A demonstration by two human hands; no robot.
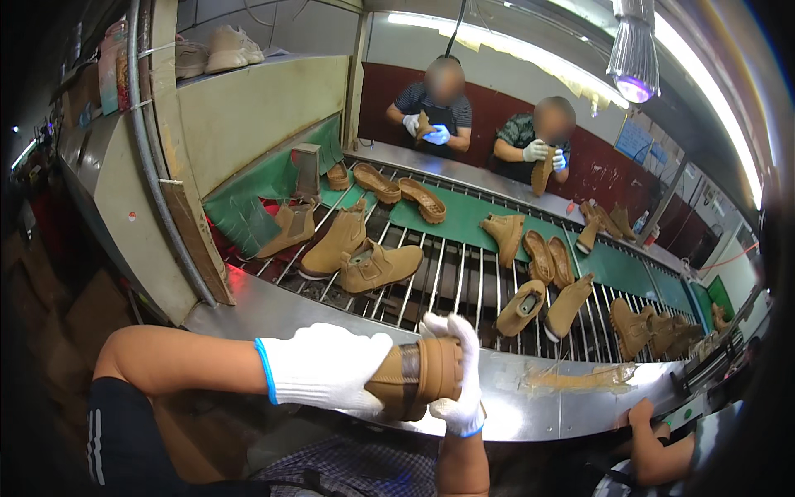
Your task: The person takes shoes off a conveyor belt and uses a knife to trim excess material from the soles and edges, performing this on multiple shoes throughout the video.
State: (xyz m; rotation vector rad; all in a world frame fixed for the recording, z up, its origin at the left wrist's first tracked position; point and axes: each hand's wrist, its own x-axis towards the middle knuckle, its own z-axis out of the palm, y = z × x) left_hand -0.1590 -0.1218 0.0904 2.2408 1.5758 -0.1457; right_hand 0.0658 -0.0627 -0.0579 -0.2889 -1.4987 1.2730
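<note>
A tan ankle boot (421, 373) with a thick brown sole is held between my two gloved hands, over the near metal edge of the conveyor. My left hand (335, 369), in a white glove with a blue cuff, wraps the boot's upper from the left. My right hand (464, 373), gloved the same way, presses against the sole from the right, its fingers over the top and its thumb below. On the rods beyond, another tan boot (381, 267) lies on its side, with a boot (338, 240) behind it.
The rod conveyor (451, 282) carries loose soles (422, 200) and several boots (507, 236). Two gloved co-workers across it each hold a piece of footwear. Another person's arm (658, 447) rests at the lower right. A metal post (157, 157) rises on the left; a lamp (633, 50) hangs above.
</note>
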